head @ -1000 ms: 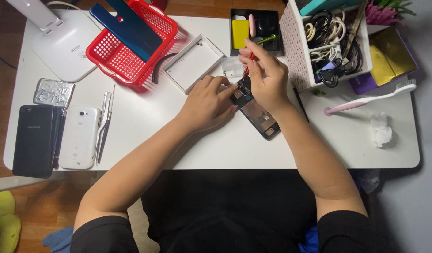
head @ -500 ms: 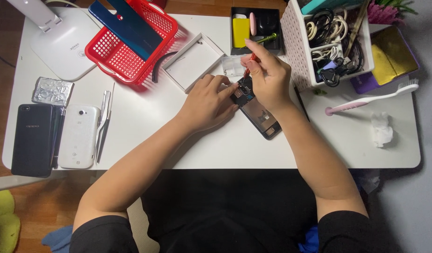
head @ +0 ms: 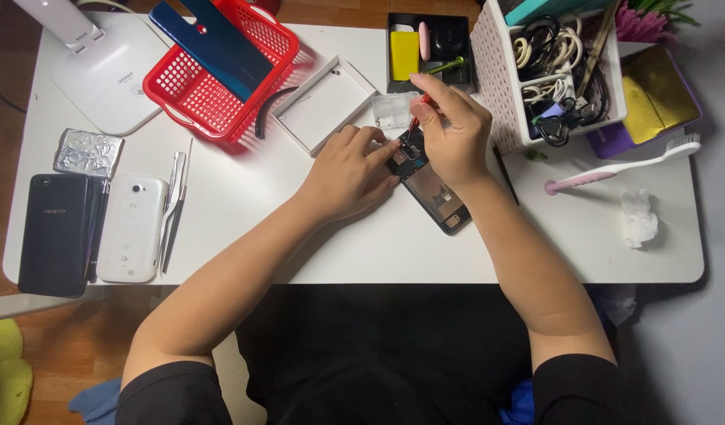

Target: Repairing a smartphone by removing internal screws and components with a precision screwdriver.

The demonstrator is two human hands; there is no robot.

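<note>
Now | left hand (head: 348,175) pins opened phone (head: 429,182) | right hand (head: 451,130) grip holds screwdriver (head: 425,96) above it

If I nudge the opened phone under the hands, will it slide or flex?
The opened phone lies flat on the smooth white table, so it would probably slide. Its exposed insides look fragile. The left hand steadying it suggests it shifts easily.
</note>
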